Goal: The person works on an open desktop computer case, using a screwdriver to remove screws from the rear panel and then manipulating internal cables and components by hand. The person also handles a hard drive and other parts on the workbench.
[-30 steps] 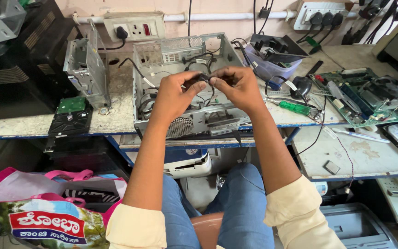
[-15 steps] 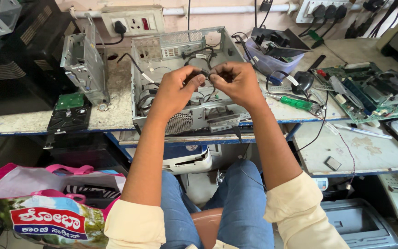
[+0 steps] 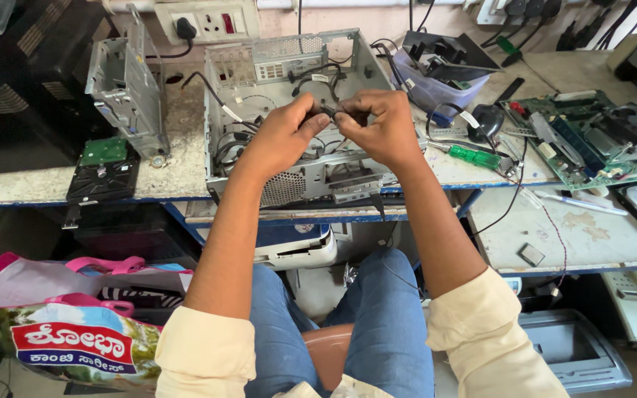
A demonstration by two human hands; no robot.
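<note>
An open grey metal computer case [image 3: 239, 74] lies on the workbench with black cables inside. Both hands are raised over its middle. My left hand [image 3: 280, 138] and my right hand [image 3: 382, 127] meet fingertip to fingertip, each pinching a small black cable connector [image 3: 335, 112] between them. The cable trails back into the case. My palms hide most of the connector.
A bare drive cage [image 3: 121, 81] stands left of the case, a hard drive [image 3: 103, 171] in front of it. A green-handled screwdriver [image 3: 473, 156], a green circuit board [image 3: 591, 140] and a mouse [image 3: 486, 119] lie to the right. Bags [image 3: 68, 332] sit on the floor at left.
The hands stay together on the connector over the case; the fingers have shifted slightly. The view has tilted a little.
</note>
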